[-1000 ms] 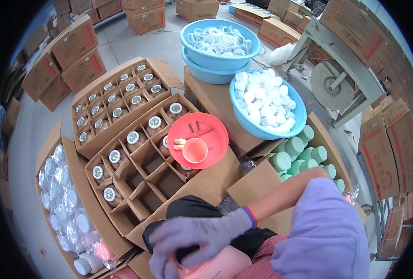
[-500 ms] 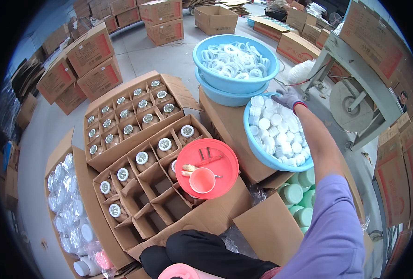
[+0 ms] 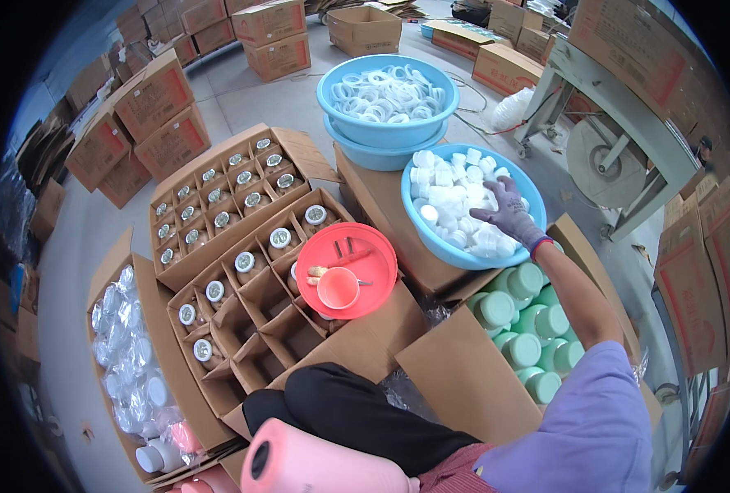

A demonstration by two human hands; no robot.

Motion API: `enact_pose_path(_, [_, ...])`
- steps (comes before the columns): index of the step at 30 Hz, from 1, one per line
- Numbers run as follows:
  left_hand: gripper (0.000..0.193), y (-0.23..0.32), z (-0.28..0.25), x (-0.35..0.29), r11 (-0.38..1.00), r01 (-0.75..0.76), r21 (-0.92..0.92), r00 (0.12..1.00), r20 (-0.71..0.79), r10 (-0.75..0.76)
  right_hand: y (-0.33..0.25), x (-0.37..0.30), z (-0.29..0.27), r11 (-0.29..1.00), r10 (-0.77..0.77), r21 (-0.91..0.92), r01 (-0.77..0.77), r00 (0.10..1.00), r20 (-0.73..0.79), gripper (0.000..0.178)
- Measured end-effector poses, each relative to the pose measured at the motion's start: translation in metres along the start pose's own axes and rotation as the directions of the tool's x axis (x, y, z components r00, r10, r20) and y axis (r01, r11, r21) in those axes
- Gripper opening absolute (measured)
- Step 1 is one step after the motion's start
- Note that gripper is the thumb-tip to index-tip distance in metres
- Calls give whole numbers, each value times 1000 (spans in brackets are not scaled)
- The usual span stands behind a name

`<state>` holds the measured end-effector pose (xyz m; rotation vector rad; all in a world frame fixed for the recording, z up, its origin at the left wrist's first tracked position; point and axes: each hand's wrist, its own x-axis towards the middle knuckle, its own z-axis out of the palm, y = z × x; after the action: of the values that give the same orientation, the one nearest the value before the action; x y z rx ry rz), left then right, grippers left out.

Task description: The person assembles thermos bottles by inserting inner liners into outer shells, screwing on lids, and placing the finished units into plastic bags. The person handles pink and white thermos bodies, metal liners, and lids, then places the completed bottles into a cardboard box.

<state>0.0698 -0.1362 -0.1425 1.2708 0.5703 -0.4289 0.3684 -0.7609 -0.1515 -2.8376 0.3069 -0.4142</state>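
My right hand (image 3: 506, 214), in a grey glove, reaches into a blue basin (image 3: 421, 232) heaped with small white caps (image 3: 444, 197). Its fingers are spread over the caps, and nothing shows gripped in them. A pink bottle (image 3: 332, 462) with a dark round opening at its end lies tilted across my lap. My left hand is outside the picture. Nearby, a red plastic lid or tray (image 3: 373, 289) rests on the divided carton and carries a small pink cup (image 3: 338, 288), a red-handled tool and other small items.
Divided cartons (image 3: 217, 374) hold several bottles with pale rims. At far centre stand stacked blue basins (image 3: 385, 154) filled with translucent rings. Green cups (image 3: 522, 349) fill a carton below my right arm; plastic-wrapped clear parts (image 3: 126, 353) fill one at left. A machine stand (image 3: 628, 123) is at right.
My right hand has gone from the basin's far rim onto the caps inside, and the caps lie differently. The view has shifted, and more of the pink bottle shows.
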Motion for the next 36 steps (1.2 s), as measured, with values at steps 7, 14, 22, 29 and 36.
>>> enact_pose_path(7, [14, 32, 47, -18, 611, -50, -790, 977, 90, 196, -215, -119, -55, 259, -158, 936, -237, 946, 283, 24])
enact_pose_path(14, [13, -1, 44, -14, 394, -203, -896, 955, -92, 282, -355, -248, -67, -213, -428, 938, -274, 889, 162, 25])
enact_pose_path(22, [21, 5, 46, -18, 465, -299, -833, 899, -82, 431, -356, -241, -61, 140, -495, 990, -22, 864, 90, 43])
enact_pose_path(29, [19, 8, 42, 3, 475, -328, -817, 849, -35, 527, -381, -225, -26, 172, -380, 985, -17, 921, 83, 30])
enact_pose_path(36, [11, 23, 25, 29, 463, -393, -794, 871, -160, 464, -318, -93, 76, 746, -473, 583, 322, 873, 122, 106])
